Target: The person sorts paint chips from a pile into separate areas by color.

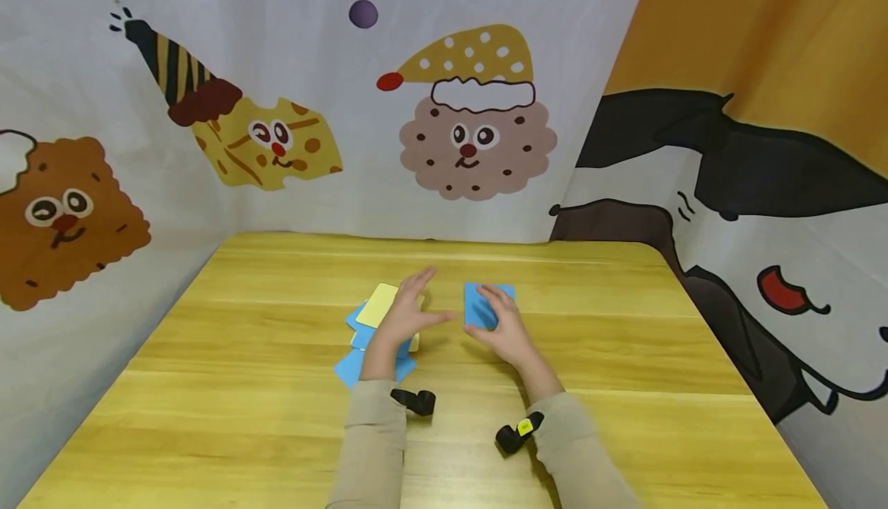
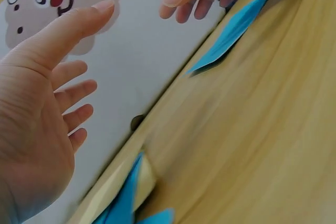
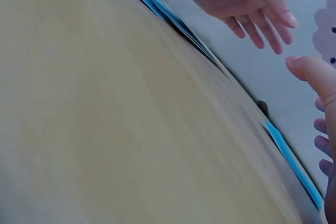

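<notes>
In the head view a blue square card (image 1: 475, 308) lies on the wooden table, right of the middle. Above it is my right hand (image 1: 512, 333), fingers loosely spread and nothing gripped. The right wrist view shows this hand (image 3: 328, 95) raised over the flat blue card. My left hand (image 1: 402, 315) hovers over a loose pile of blue and yellow cards, thumb pointing toward the other hand. A yellow card (image 1: 377, 305) tops the pile, and a blue card (image 1: 349, 367) sticks out at its near end. The left palm (image 2: 31, 124) holds nothing; part of the pile is hidden beneath it.
The wooden table (image 1: 229, 385) reaches back to a white cloth (image 1: 291, 220) printed with cartoon biscuits and cheese. Another printed cloth (image 1: 735, 262) hangs along the right side. Black wrist cameras (image 1: 416, 402) sit at both cuffs.
</notes>
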The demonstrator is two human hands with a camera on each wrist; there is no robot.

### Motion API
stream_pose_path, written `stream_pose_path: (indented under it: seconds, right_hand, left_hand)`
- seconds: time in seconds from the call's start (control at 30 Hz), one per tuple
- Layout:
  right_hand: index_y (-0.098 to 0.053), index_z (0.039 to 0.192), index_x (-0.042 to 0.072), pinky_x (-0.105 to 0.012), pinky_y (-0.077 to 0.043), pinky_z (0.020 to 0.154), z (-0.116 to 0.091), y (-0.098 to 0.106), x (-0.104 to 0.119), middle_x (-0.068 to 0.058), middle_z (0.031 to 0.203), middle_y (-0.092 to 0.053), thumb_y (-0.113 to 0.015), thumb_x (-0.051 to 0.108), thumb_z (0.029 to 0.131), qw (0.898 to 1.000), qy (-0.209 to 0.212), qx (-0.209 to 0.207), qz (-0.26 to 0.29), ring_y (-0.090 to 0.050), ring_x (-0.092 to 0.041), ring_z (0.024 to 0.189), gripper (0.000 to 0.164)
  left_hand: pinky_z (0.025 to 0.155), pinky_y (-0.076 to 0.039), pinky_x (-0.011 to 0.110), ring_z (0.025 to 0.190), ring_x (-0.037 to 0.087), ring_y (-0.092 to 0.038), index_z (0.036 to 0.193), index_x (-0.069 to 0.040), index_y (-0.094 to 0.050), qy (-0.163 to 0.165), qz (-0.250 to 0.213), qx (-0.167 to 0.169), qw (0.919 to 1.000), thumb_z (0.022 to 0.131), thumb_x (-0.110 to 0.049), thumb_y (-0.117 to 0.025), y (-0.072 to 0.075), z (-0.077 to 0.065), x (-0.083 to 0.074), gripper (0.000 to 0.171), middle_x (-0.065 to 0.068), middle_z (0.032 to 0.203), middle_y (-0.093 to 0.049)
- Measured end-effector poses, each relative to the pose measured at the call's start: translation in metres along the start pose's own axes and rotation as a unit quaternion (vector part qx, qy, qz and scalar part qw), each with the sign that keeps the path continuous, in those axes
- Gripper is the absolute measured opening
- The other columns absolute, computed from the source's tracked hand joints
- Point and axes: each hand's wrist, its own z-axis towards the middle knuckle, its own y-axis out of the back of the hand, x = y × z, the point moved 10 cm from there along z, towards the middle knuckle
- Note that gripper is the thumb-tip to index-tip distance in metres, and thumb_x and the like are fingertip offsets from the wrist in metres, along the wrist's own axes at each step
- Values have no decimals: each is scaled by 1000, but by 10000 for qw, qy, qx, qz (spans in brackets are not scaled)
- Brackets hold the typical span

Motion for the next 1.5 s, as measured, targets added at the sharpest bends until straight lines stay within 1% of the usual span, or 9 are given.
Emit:
stream_pose_path:
  seconds: [0.13, 0.27, 0.43, 0.6, 0.77, 0.93, 1.1, 1.27, 1.5]
  right_hand:
    - [-40, 145, 5, -63, -29, 101, 3, -13, 11, -16, 149, -32, -76, 31, 83, 9997, 182, 128, 76, -25, -37, 135, 77]
    - [-41, 144, 4, -64, -27, 101, 5, -23, 20, -16, 149, -32, -76, 32, 82, 9994, 307, 155, 42, -25, -38, 135, 77]
    - [-42, 144, 5, -65, -26, 101, 8, -36, 27, -17, 149, -33, -77, 35, 81, 9991, 304, 242, -175, -27, -38, 135, 78]
    - [-43, 143, 7, -63, -28, 101, 12, -47, 33, -16, 147, -35, -78, 38, 79, 9986, 288, 237, -376, -29, -38, 134, 79]
    - [-44, 142, 8, -62, -29, 100, 14, -55, 34, -15, 148, -35, -79, 39, 77, 9991, 155, 227, -313, -29, -38, 134, 80]
    - [-44, 143, 9, -61, -28, 101, 16, -64, 38, -14, 148, -35, -79, 43, 77, 9990, 107, 287, -313, -28, -37, 134, 82]
    - [-44, 143, 9, -62, -27, 102, 19, -73, 43, -15, 148, -35, -79, 42, 77, 9987, 113, 333, -371, -28, -37, 134, 81]
    - [-44, 143, 11, -61, -28, 102, 21, -81, 45, -14, 149, -33, -77, 44, 79, 9985, 34, 409, -357, -28, -35, 135, 79]
    - [-43, 144, 15, -59, -28, 103, 24, -87, 43, -11, 150, -32, -74, 52, 78, 9975, -187, 479, -486, -28, -33, 136, 82]
  left_hand:
    - [107, -24, 56, 142, 29, -15, 152, -15, -29, 80, -101, 0, 9999, 77, -31, -82, 12, -4, 5, 93, 3, 156, -23]
    - [107, -23, 58, 143, 31, -11, 153, -17, -27, 89, -5, 96, 9999, 78, -32, -81, 21, -8, 8, 93, 3, 157, -21]
    - [106, -23, 60, 143, 29, -8, 153, -21, -26, 200, 165, 156, 9995, 78, -31, -81, 32, -13, 16, 93, 2, 157, -19]
    - [105, -23, 61, 142, 32, -11, 153, -16, -26, 208, 382, 155, 9989, 77, -27, -82, 48, -19, 26, 94, 6, 157, -19]
    - [104, -23, 63, 141, 35, -12, 153, -14, -27, 220, 615, 132, 9978, 76, -28, -83, 62, -27, 39, 96, 10, 156, -20]
    - [103, -22, 65, 141, 35, -10, 152, -13, -27, 134, 737, 171, 9970, 76, -30, -82, 74, -33, 47, 96, 11, 157, -18]
    - [103, -18, 67, 141, 37, -9, 152, -12, -27, 121, 900, 328, 9953, 76, -32, -82, 83, -35, 55, 96, 12, 157, -18]
    - [102, -15, 70, 141, 39, -8, 151, -7, -28, 108, 1095, 526, 9925, 75, -32, -82, 91, -32, 62, 96, 13, 156, -19]
    - [102, -13, 70, 140, 41, -9, 149, -1, -31, 22, 1233, 979, 9875, 74, -30, -83, 92, -25, 64, 95, 14, 156, -19]
